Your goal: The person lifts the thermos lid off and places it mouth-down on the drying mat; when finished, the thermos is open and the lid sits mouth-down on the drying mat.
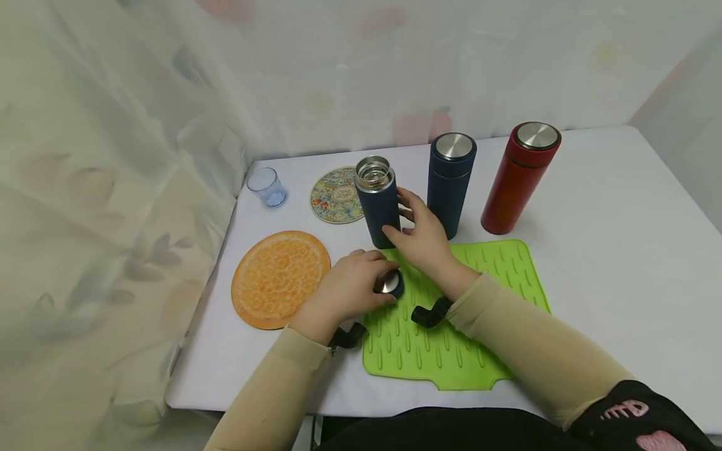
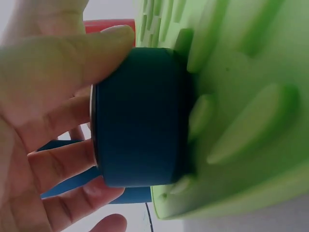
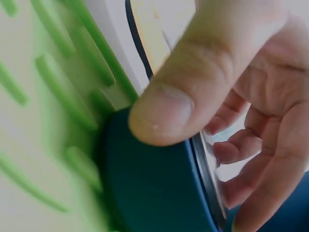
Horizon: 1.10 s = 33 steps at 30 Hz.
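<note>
My left hand pinches a dark blue screw cap with a steel top between thumb and fingers, low over the green mat. In the left wrist view, that thumb presses the side of the cap. Fingers and thumb of my right hand grip the right side of an uncapped dark blue thermos bottle, which stands with its steel mouth up at the mat's far edge. A thumb overlaps the cap in the right wrist view.
A capped blue thermos and a red one stand to the right. Left lie a patterned round mat, an orange round mat and a small blue glass. The green ribbed mat lies under both hands.
</note>
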### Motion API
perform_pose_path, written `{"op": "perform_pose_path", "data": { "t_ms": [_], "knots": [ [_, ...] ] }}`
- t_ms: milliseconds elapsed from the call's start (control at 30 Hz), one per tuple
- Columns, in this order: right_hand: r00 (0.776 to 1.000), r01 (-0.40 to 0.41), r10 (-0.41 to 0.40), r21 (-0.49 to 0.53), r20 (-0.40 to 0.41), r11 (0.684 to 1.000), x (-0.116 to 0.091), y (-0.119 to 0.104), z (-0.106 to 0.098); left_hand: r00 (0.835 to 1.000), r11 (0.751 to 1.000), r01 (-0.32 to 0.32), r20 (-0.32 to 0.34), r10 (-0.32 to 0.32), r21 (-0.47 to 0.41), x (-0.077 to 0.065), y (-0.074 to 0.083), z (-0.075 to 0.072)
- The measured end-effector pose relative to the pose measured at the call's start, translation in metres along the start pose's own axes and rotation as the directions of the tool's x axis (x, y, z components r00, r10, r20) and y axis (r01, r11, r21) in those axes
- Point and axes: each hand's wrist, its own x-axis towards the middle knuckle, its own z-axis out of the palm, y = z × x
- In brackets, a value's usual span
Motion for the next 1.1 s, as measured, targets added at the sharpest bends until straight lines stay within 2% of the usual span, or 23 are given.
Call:
{"op": "perform_pose_path", "data": {
  "t_ms": [100, 200, 267, 367, 433, 500, 567, 633, 700, 767, 833, 900, 1000, 1067, 1100],
  "knots": [
    [1.0, 0.021, -0.021, 0.011, -0.011, 1.0, -0.009, 0.002, -0.006, 1.0, 1.0, 0.026, 0.003, -0.026, -0.014, -0.001, 0.0, 0.001],
    [0.992, 0.084, -0.082, 0.025, -0.095, 0.996, -0.019, 0.004, -0.016, 0.999, 0.998, 0.053, 0.011, -0.053, -0.021, -0.003, 0.001, 0.001],
    [0.971, 0.14, -0.134, 0.017, -0.197, 0.99, -0.026, 0.005, -0.025, 0.998, 0.998, 0.062, 0.014, -0.061, -0.026, -0.004, 0.003, 0.0],
    [0.912, 0.196, -0.183, -0.003, -0.368, 0.981, -0.03, 0.005, -0.039, 0.998, 0.997, 0.068, -0.005, -0.068, -0.021, -0.006, 0.005, -0.001],
    [0.877, 0.187, -0.166, 0.003, -0.45, 0.982, -0.031, 0.005, -0.047, 0.997, 0.998, 0.061, -0.042, -0.062, -0.013, -0.007, 0.006, -0.003],
    [0.863, 0.15, -0.119, 0.023, -0.491, 0.988, -0.03, 0.006, -0.053, 0.994, 0.999, 0.04, -0.099, -0.041, -0.017, -0.007, 0.009, -0.005],
    [0.867, 0.085, -0.057, 0.035, -0.495, 0.996, -0.028, 0.009, -0.057, 0.985, 1.0, 0.007, -0.171, -0.012, -0.031, -0.007, 0.011, -0.008],
    [0.882, 0.017, -0.002, 0.026, -0.472, 1.0, -0.024, 0.012, -0.059, 0.969, 0.998, -0.033, -0.246, 0.019, -0.05, -0.008, 0.014, -0.012],
    [0.897, -0.034, 0.034, 0.009, -0.441, 0.999, -0.019, 0.016, -0.059, 0.942, 0.994, -0.081, -0.333, 0.052, -0.075, -0.01, 0.016, -0.017],
    [0.908, -0.063, 0.056, -0.004, -0.415, 0.998, -0.014, 0.02, -0.059, 0.9, 0.986, -0.137, -0.427, 0.082, -0.098, -0.013, 0.018, -0.022],
    [0.917, -0.08, 0.07, -0.011, -0.394, 0.997, -0.009, 0.023, -0.058, 0.841, 0.973, -0.203, -0.529, 0.115, -0.112, -0.016, 0.02, -0.026],
    [0.919, -0.086, 0.071, -0.02, -0.387, 0.996, -0.006, 0.026, -0.058, 0.77, 0.957, -0.267, -0.623, 0.139, -0.116, -0.019, 0.023, -0.031],
    [0.916, -0.093, 0.067, -0.049, -0.396, 0.994, -0.002, 0.03, -0.057, 0.672, 0.936, -0.337, -0.723, 0.16, -0.105, -0.023, 0.028, -0.037],
    [0.911, -0.076, 0.043, -0.063, -0.411, 0.995, -0.002, 0.033, -0.057, 0.622, 0.926, -0.366, -0.764, 0.171, -0.091, -0.025, 0.031, -0.041],
    [0.908, -0.062, 0.029, -0.066, -0.417, 0.996, -0.002, 0.034, -0.057, 0.604, 0.923, -0.375, -0.777, 0.176, -0.082, -0.026, 0.033, -0.044]
  ]
}}
